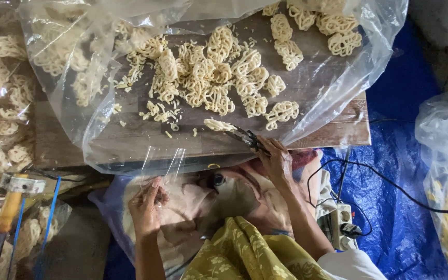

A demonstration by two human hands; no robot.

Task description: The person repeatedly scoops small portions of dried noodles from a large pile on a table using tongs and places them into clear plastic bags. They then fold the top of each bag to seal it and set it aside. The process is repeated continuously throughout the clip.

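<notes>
Gripping tongs (247,138) in right hand (276,161), cracker (219,125) pinched; left hand (146,205) fingers closed on small bag (162,163); plastic sheet (317,88) over wooden table (53,140), blue tarp (395,171) on floor.

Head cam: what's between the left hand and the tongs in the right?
Mostly the printed cloth on the lap, plus the clear small bag rising from the left hand. Tongs sit in the right hand.

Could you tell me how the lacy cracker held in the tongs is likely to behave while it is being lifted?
The cracker is probably brittle: crumbs and broken bits lie round the pile on the plastic sheet. It looks light for its size, being an open lattice of thin strands. Gripped only at one end by the tongs in the right hand, it might snap if squeezed.
</notes>
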